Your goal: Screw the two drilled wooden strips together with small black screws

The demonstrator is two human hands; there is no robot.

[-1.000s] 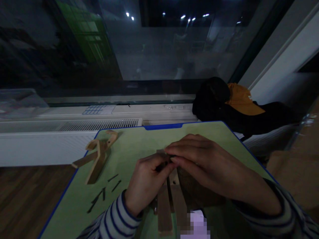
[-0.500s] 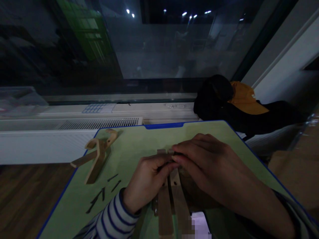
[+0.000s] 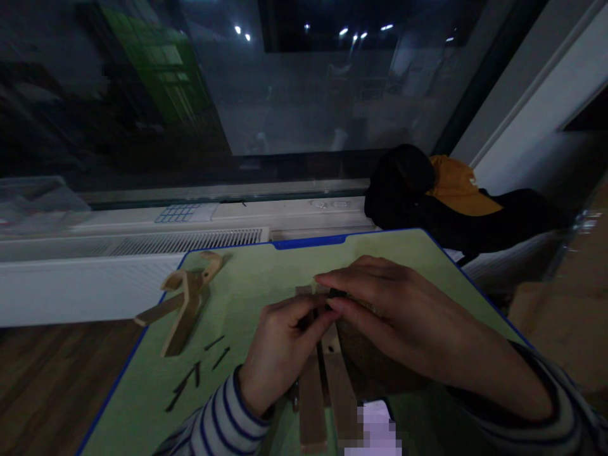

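Over the near middle of a green tabletop (image 3: 251, 278) with a blue edge, the left hand (image 3: 275, 348) and the right hand (image 3: 403, 310) come together, their fingertips meeting above two wooden strips (image 3: 312, 405) that lie side by side with a narrow dark gap between them. Between the thumb and forefinger of the right hand sits a small dark piece (image 3: 337, 293), pinched at the far end of the strips; its shape is mostly hidden by the fingers. Thumb and forefinger of the left hand curl toward each other just beside it, across the strips, but whether they grip anything I cannot tell. One round dark hole (image 3: 331, 348) shows in the right-hand strip, nearer than the fingertips. Under the right hand lies a brown object (image 3: 363, 358), in shadow and hard to make out. Close to the near end of the strips is a pale lilac, partly blurred rectangle (image 3: 380, 418).

Off to the left, several dark screws (image 3: 183, 380) lie loose on the tabletop, and beyond them stands a joined wooden piece (image 3: 187, 304) with curved ends, one leg reaching past the blue edge. Striped sleeves (image 3: 223, 415) cover both wrists. Behind the table are a white radiator (image 3: 90, 285) and a dark window (image 3: 304, 107); at the far right, an orange cap (image 3: 463, 190) rests against a black bundle (image 3: 399, 187)
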